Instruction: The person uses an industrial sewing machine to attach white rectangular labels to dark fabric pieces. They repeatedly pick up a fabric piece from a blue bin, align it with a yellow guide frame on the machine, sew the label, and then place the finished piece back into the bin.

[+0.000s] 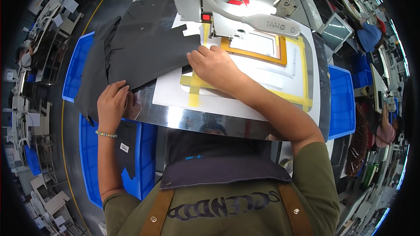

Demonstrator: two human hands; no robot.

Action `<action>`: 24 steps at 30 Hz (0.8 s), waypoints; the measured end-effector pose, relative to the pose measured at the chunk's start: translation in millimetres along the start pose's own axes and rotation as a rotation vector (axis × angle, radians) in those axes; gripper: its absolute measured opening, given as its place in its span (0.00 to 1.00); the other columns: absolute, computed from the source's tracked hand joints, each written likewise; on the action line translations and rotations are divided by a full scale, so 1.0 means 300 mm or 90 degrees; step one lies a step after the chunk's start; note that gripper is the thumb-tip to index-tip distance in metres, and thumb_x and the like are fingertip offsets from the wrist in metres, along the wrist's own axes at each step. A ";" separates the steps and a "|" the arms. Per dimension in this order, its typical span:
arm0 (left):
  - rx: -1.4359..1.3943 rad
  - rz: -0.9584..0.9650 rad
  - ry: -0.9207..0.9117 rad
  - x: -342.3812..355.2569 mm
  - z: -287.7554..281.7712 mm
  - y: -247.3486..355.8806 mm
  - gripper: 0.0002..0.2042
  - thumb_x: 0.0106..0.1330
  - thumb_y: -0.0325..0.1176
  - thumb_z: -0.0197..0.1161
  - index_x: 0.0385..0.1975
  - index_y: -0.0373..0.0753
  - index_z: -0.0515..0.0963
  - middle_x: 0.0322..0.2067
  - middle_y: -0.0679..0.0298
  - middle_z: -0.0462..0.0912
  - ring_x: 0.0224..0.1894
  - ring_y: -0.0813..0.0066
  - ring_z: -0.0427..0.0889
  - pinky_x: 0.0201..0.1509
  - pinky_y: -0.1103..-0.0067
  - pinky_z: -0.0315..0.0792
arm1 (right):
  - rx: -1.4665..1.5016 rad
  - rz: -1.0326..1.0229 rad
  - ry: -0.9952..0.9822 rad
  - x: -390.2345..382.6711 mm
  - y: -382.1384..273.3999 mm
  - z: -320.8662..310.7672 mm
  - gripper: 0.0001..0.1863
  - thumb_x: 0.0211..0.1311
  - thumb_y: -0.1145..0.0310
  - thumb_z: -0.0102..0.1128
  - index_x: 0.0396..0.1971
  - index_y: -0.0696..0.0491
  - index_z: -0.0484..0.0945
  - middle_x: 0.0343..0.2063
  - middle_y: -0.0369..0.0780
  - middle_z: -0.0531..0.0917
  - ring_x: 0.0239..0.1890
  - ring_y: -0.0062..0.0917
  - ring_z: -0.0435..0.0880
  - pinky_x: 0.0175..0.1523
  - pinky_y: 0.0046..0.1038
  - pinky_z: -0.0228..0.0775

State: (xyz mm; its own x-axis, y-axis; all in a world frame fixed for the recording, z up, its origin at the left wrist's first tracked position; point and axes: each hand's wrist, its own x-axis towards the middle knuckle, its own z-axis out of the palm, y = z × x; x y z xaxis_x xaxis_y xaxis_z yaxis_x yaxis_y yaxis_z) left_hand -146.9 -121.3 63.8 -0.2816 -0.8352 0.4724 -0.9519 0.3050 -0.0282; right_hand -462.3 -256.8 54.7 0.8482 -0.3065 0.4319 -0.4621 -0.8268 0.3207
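A dark grey fabric piece [151,43] with a notched right edge lies across the left part of the work surface. Gathered, folded fabric of the same colour [92,74] hangs over the left side. My left hand [113,102], with a beaded bracelet at the wrist, has its fingers bent and closed on the fabric's near edge. At the right end of the piece, my right hand [214,65] pinches its edge, just left of the sewing machine head [240,0]. Beneath my right hand lies a white template sheet [168,91] with yellow tape and an orange frame [283,50].
A shiny metal table edge [197,120] runs along the front. Blue bins stand at the left [72,83], at the right [341,100] and below my left forearm [146,166], the last holding dark fabric. Other people sit at workstations far right.
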 end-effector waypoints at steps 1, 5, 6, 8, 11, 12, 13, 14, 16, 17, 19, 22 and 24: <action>0.009 0.008 -0.006 -0.005 0.001 -0.006 0.10 0.52 0.22 0.67 0.36 0.35 0.84 0.41 0.63 0.84 0.41 0.65 0.85 0.44 0.72 0.80 | 0.005 0.006 0.040 -0.015 0.011 -0.003 0.06 0.50 0.72 0.65 0.30 0.53 0.82 0.24 0.33 0.75 0.33 0.22 0.78 0.36 0.24 0.71; 0.027 0.086 -0.053 0.054 0.014 0.017 0.15 0.51 0.21 0.66 0.41 0.37 0.84 0.40 0.63 0.82 0.41 0.66 0.83 0.43 0.74 0.79 | 0.056 0.050 0.052 -0.111 0.083 -0.047 0.06 0.51 0.72 0.63 0.31 0.51 0.82 0.24 0.32 0.77 0.32 0.23 0.81 0.37 0.24 0.73; 0.031 0.112 -0.064 0.083 0.023 0.034 0.16 0.51 0.22 0.66 0.42 0.37 0.84 0.40 0.63 0.82 0.41 0.66 0.83 0.43 0.75 0.78 | 0.054 0.060 0.031 -0.151 0.106 -0.056 0.06 0.50 0.73 0.63 0.31 0.51 0.82 0.25 0.32 0.77 0.32 0.23 0.81 0.37 0.25 0.73; 0.006 0.178 -0.062 0.161 0.058 0.068 0.16 0.51 0.23 0.66 0.42 0.36 0.83 0.38 0.63 0.81 0.41 0.67 0.82 0.43 0.75 0.78 | 0.046 0.082 -0.013 -0.247 0.155 -0.080 0.06 0.49 0.73 0.62 0.30 0.52 0.81 0.28 0.34 0.79 0.33 0.24 0.81 0.36 0.25 0.73; -0.022 0.299 0.040 0.292 0.147 0.123 0.14 0.51 0.24 0.66 0.40 0.35 0.82 0.35 0.63 0.81 0.40 0.68 0.81 0.43 0.76 0.77 | -0.002 0.097 0.048 -0.365 0.205 -0.126 0.04 0.48 0.73 0.62 0.24 0.50 0.76 0.26 0.33 0.75 0.32 0.22 0.79 0.34 0.23 0.70; -0.030 0.341 0.092 0.332 0.178 0.143 0.13 0.52 0.24 0.66 0.39 0.34 0.82 0.34 0.63 0.80 0.40 0.69 0.81 0.43 0.76 0.77 | -0.009 0.114 0.020 -0.408 0.221 -0.151 0.03 0.49 0.74 0.62 0.25 0.51 0.78 0.29 0.34 0.76 0.34 0.23 0.79 0.35 0.23 0.71; -0.030 0.364 0.109 0.369 0.202 0.165 0.11 0.52 0.24 0.67 0.36 0.35 0.81 0.33 0.63 0.80 0.40 0.69 0.81 0.42 0.76 0.76 | -0.025 0.124 0.016 -0.449 0.244 -0.170 0.04 0.49 0.74 0.63 0.26 0.52 0.79 0.29 0.34 0.76 0.35 0.23 0.79 0.35 0.24 0.71; -0.036 0.392 0.126 0.410 0.233 0.194 0.09 0.53 0.24 0.67 0.34 0.35 0.80 0.33 0.63 0.80 0.40 0.69 0.81 0.42 0.76 0.76 | -0.044 0.138 0.009 -0.498 0.263 -0.190 0.04 0.49 0.75 0.63 0.27 0.53 0.80 0.29 0.34 0.77 0.35 0.23 0.80 0.35 0.24 0.72; -0.043 0.430 0.145 0.468 0.278 0.253 0.07 0.54 0.24 0.67 0.32 0.35 0.80 0.33 0.63 0.80 0.40 0.69 0.81 0.42 0.76 0.76 | -0.066 0.163 -0.021 -0.586 0.293 -0.217 0.05 0.48 0.75 0.64 0.28 0.54 0.81 0.29 0.35 0.78 0.35 0.24 0.80 0.35 0.25 0.73; -0.040 0.441 0.143 0.492 0.290 0.280 0.06 0.54 0.24 0.67 0.32 0.35 0.79 0.33 0.63 0.81 0.40 0.68 0.82 0.42 0.76 0.77 | -0.076 0.175 -0.035 -0.614 0.299 -0.224 0.06 0.48 0.76 0.65 0.29 0.54 0.81 0.29 0.35 0.78 0.36 0.24 0.80 0.35 0.25 0.73; -0.044 0.455 0.145 0.522 0.317 0.317 0.05 0.56 0.23 0.67 0.30 0.35 0.79 0.33 0.63 0.82 0.40 0.68 0.82 0.42 0.76 0.77 | -0.068 0.198 -0.032 -0.646 0.299 -0.232 0.06 0.48 0.76 0.65 0.29 0.55 0.81 0.29 0.35 0.79 0.36 0.25 0.80 0.35 0.25 0.74; -0.062 0.423 0.094 0.528 0.330 0.326 0.05 0.55 0.24 0.67 0.30 0.34 0.79 0.34 0.63 0.83 0.40 0.68 0.82 0.42 0.75 0.77 | -0.054 0.236 -0.015 -0.668 0.287 -0.229 0.07 0.49 0.77 0.65 0.31 0.56 0.83 0.32 0.36 0.81 0.37 0.26 0.81 0.37 0.26 0.75; -0.072 0.405 0.078 0.513 0.327 0.318 0.04 0.55 0.24 0.67 0.30 0.35 0.80 0.34 0.64 0.82 0.42 0.70 0.81 0.45 0.76 0.77 | -0.040 0.256 0.004 -0.672 0.272 -0.222 0.07 0.50 0.77 0.65 0.32 0.56 0.83 0.32 0.36 0.81 0.38 0.26 0.82 0.38 0.27 0.76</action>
State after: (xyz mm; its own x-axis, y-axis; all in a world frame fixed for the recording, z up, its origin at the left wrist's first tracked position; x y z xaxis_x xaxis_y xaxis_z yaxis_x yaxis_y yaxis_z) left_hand -292.8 -265.7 47.3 -0.7631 -0.4197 0.4915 -0.5839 0.7738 -0.2458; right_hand -688.3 -231.0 50.0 0.5950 -0.5967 0.5385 -0.7718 -0.6112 0.1754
